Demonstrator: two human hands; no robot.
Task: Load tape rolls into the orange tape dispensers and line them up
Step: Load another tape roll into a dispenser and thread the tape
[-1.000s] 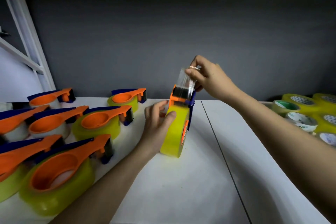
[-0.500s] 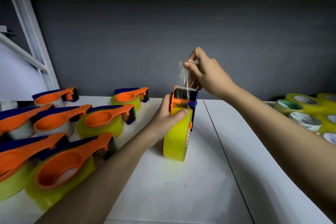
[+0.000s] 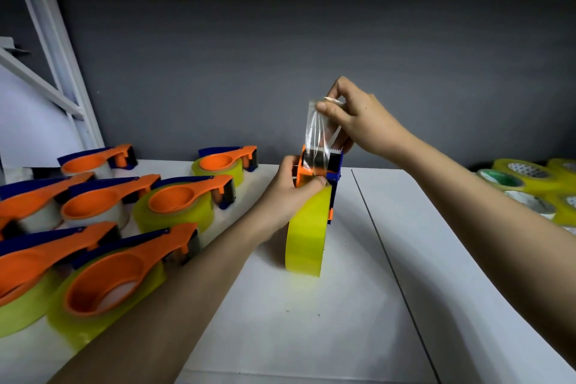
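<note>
Tape end (clear) in right hand fingers, above dispenser

Glossy yellow tape roll, clear shiny tape strip (creased), smooth orange plastic dispenser, matt white counter.

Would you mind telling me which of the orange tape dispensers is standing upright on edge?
The dispenser in both hands: its yellow roll stands on edge mid-table, clear tape pulled upward. The loaded dispensers at left lie flat.
</note>
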